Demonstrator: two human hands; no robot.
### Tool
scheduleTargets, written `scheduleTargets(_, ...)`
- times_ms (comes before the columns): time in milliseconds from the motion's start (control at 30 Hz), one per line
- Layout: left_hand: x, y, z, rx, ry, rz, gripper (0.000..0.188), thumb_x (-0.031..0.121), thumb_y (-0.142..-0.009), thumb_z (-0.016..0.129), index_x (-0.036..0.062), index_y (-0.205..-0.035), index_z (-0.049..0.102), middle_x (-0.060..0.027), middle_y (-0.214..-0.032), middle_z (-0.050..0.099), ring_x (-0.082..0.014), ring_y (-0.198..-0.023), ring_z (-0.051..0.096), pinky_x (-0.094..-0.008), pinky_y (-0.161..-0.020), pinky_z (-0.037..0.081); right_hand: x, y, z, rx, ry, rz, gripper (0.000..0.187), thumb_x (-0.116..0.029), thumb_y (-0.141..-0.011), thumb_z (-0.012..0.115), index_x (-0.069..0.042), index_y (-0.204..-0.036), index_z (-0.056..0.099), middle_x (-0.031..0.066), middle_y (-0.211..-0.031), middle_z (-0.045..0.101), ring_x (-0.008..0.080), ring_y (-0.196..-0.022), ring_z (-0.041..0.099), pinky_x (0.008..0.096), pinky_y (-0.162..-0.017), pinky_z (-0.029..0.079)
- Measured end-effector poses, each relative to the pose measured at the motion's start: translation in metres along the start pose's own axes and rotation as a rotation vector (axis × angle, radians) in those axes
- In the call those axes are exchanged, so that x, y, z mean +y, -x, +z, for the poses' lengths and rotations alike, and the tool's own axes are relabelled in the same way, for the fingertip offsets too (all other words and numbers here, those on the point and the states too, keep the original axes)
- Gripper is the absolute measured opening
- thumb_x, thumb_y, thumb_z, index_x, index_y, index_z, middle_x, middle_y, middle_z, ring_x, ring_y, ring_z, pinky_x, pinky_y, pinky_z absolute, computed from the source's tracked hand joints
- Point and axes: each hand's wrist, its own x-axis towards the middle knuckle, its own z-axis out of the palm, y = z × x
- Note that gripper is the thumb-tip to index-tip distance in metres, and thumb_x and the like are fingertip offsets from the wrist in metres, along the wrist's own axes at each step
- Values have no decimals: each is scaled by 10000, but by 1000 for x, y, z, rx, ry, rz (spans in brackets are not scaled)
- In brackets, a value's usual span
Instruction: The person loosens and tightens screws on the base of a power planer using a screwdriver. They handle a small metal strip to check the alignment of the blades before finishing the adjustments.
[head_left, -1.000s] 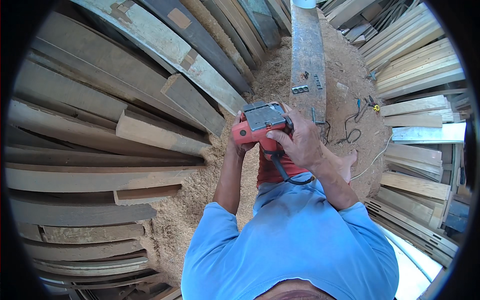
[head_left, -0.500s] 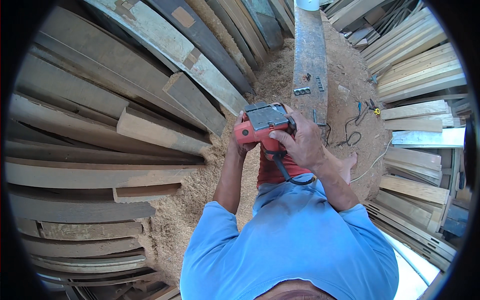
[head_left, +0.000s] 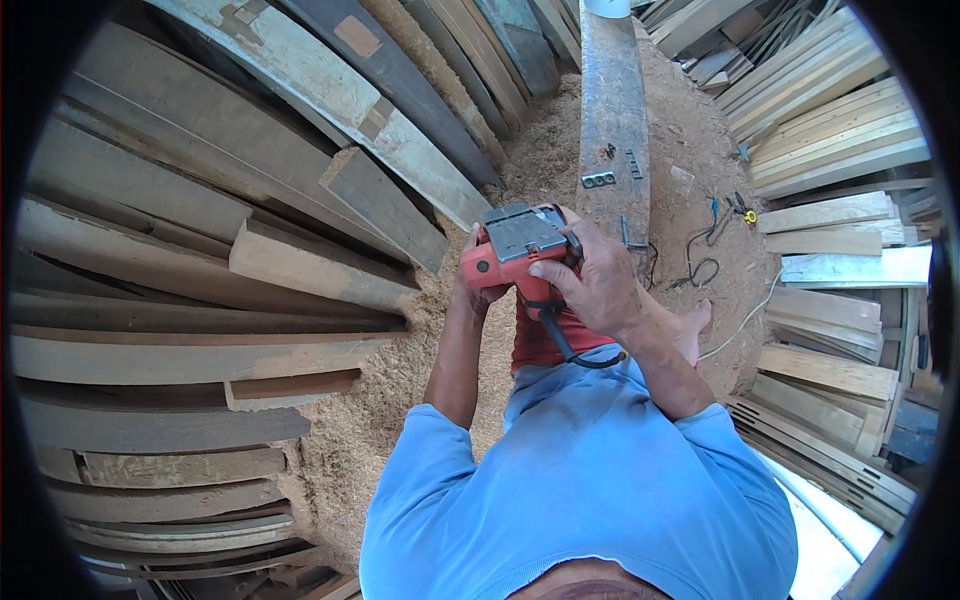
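Observation:
A red electric hand planer point(head_left: 515, 268) is held over my lap with its grey metal sole plate point(head_left: 525, 232) facing up. My left hand point(head_left: 473, 288) is wrapped round its left end, the fingers partly hidden beneath the body. On the other end my right hand point(head_left: 606, 285) grips, thumb pressed on the red housing and fingers reaching over the edge of the sole. A black cord point(head_left: 566, 345) comes out of the planer's near side and curls toward my right forearm.
Ahead lies a long worn board point(head_left: 612, 110) bearing a dark metal part with round holes point(head_left: 598, 180) and other small parts. Cables point(head_left: 703, 268) and a yellow-marked tool point(head_left: 750, 216) rest on the sawdust floor at right. Timber planks point(head_left: 200, 350) crowd the left; more lumber point(head_left: 830, 150) is stacked right.
The view has shifted slightly, so the surroundings sit a little further left. Both hands keep the same grip on the planer, which has hardly moved.

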Motion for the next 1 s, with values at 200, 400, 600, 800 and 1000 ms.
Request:
scheduleTargets(200, 1, 0, -6, 67, 13, -12, 736, 655, -1084, 309, 110, -1536, 506, -156, -1499, 605, -363, -1344, 608, -554, -1151, 472, 1, 0, 1, -15, -13, 13, 622, -321, -921, 829, 26, -1378, 591, 172, -949, 744, 294, -823, 737, 404, -763, 567)
scheduleTargets(400, 1, -1, -7, 53, 29, -21, 729, 649, -1083, 318, 113, -1541, 506, -157, -1505, 602, -363, -1348, 606, -556, -1147, 474, 2, 1, 1, -12, 12, 10, 628, -303, -919, 830, 22, -1396, 583, 171, -964, 747, 298, -847, 746, 397, -779, 574)
scheduleTargets(600, 2, 1, -2, -14, 22, -16, 707, 627, -1091, 318, 114, -1539, 509, -157, -1506, 602, -359, -1349, 606, -549, -1145, 481, 2, 0, 2, 21, -13, -23, 642, -306, -916, 830, 19, -1409, 579, 169, -977, 750, 295, -861, 750, 395, -795, 580)
scheduleTargets(800, 3, 3, -2, 62, 23, -26, 701, 624, -1098, 295, 115, -1527, 514, -160, -1483, 614, -361, -1337, 612, -553, -1138, 485, 2, 2, 1, -12, -24, 28, 612, -309, -907, 840, 28, -1358, 601, 171, -954, 748, 287, -845, 742, 394, -776, 573)
scheduleTargets(1000, 3, -2, -4, 119, 37, -25, 700, 626, -1101, 281, 112, -1515, 515, -163, -1472, 617, -364, -1326, 614, -548, -1133, 490, 2, 1, 2, 3, -73, 58, 523, -328, -899, 837, 19, -1227, 625, 182, -959, 710, 334, -873, 704, 435, -798, 542)
